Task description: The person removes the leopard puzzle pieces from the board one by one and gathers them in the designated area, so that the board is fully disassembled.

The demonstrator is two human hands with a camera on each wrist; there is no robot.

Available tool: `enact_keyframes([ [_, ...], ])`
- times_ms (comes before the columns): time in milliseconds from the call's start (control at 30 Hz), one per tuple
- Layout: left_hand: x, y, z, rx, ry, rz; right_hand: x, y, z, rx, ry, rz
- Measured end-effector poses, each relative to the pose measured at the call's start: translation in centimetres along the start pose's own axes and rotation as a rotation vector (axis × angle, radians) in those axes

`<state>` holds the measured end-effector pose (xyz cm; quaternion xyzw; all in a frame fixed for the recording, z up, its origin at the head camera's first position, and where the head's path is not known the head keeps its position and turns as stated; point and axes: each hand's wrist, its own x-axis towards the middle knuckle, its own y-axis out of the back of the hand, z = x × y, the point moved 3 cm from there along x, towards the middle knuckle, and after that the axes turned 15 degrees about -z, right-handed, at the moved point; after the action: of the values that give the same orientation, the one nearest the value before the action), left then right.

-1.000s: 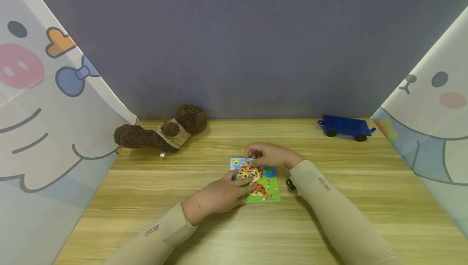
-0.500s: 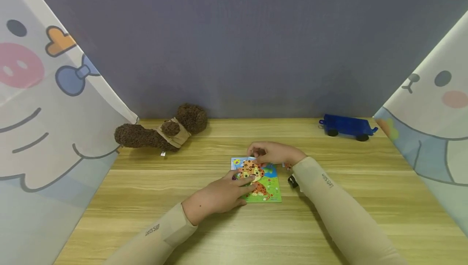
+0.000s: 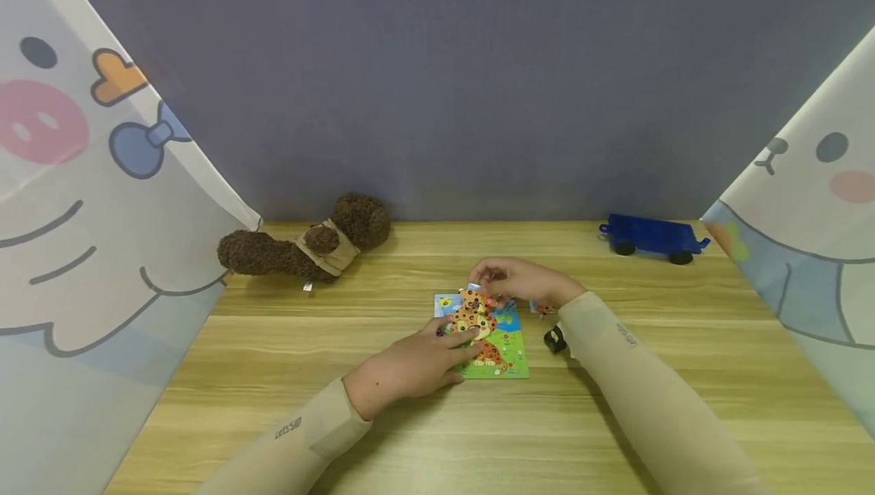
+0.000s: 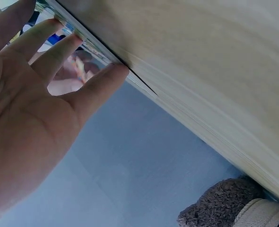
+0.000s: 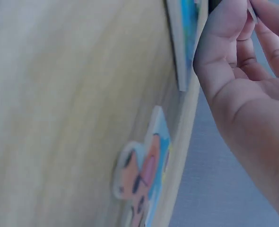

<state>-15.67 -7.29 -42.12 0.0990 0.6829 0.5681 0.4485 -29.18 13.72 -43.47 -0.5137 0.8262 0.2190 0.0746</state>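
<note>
Plain dark grey backdrop (image 3: 437, 85) rose behind a wood-grain table (image 3: 437, 442), with a pale cartoon-printed left panel (image 3: 48, 275) and right panel (image 3: 834, 214) on either side. On the table lay a square puzzle board (image 3: 514, 362), showing a spotted orange leopard on green grass under blue. The person's left hand (image 3: 418, 364) rested on the board's left part, palm down, fingers spread and reaching over the leopard's face; it gripped nothing. The right hand (image 3: 525, 282) hung over the board's far edge, thumb and fingers pinching a spotted puzzle piece (image 3: 473, 298) near the leopard's ear; part of the piece stuck out past that edge, and whether it touched the board could not be told. The two hands were apart, close to each other. Just beyond the board's right side, a loose piece (image 5: 151, 175) lay on the table, partly hidden in the head view by the right wrist. Farther back, a brown plush toy (image 3: 263, 254) lay on its side at the left, and a blue toy wagon (image 3: 649, 235) stood at the right.
</note>
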Motion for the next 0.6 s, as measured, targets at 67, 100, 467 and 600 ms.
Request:
enact_keyframes([
  [67, 0.0, 0.1, 0.1, -0.008, -0.002, 0.001, -0.6, 0.2, -0.2, 0.025, 0.015, 0.023],
  [100, -0.1, 0.1, 0.1, -0.012, -0.003, 0.003, -0.9, 0.4, -0.3, 0.037, 0.023, 0.034],
  [467, 0.0, 0.1, 0.1, -0.012, 0.003, -0.001, -6.9, 2.7, -0.2, -0.040, 0.040, 0.208],
  [600, -0.1, 0.1, 0.2, -0.028, 0.003, -0.001, -9.5, 3.2, 0.2, -0.073, 0.001, 0.266],
])
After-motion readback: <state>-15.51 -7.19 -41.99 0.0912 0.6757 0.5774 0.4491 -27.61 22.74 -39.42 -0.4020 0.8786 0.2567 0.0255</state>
